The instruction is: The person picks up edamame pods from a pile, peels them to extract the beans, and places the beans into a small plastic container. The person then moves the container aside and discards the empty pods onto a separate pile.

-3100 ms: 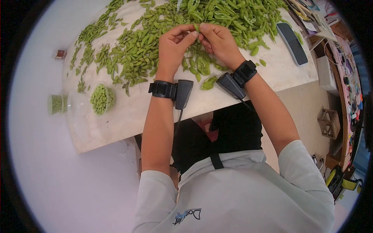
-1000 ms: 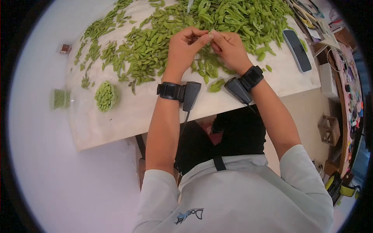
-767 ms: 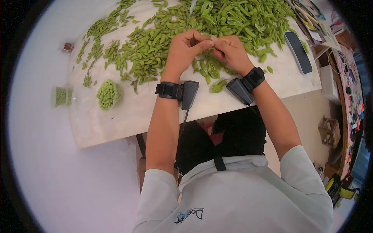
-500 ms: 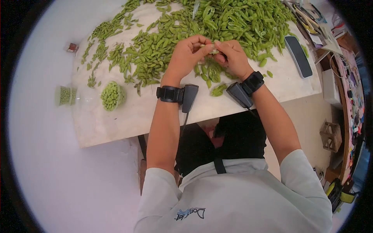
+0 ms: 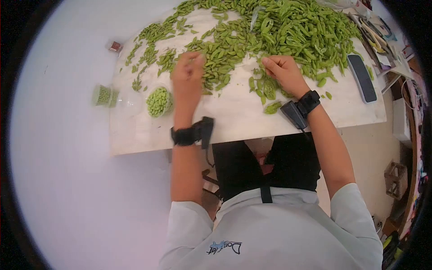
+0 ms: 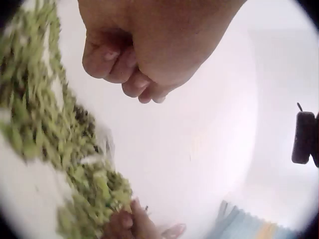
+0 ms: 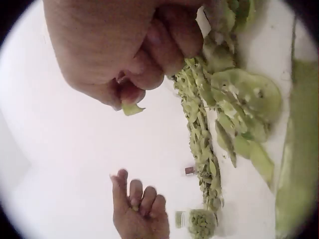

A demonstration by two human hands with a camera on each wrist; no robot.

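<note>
Pinching a green piece in the right hand (image 5: 283,74), with the left hand (image 5: 188,75) well apart from it

The person has both hands raised above the worktop (image 5: 139,139). The right hand has a closed grip: in the right wrist view, its thumb and finger pinch a small green piece (image 7: 132,109), whose end sticks out from the fingertips. The left hand is blurred in the head view, between the tub (image 5: 157,102) and the right hand. Its fingers are curled, and in the right wrist view a small green bit (image 7: 135,208) shows at them, gripped there. I cannot tell exactly what this bit is.

The tub is full of pale green beans (image 5: 158,100) and stands on the worktop, just beside the left forearm. Many green pods (image 5: 218,54) are spread behind the hands, and they join a thick heap (image 5: 299,31) on the right side. Some loose pods lie near the right wrist, and one flat shell (image 5: 272,107) lies just beside the wrist camera (image 5: 293,114).

A phone (image 5: 362,78) lies to the right of the heap. At the left side there is a second tub (image 5: 103,95) with green contents, and farther back, a small brown box (image 5: 115,46).
</note>
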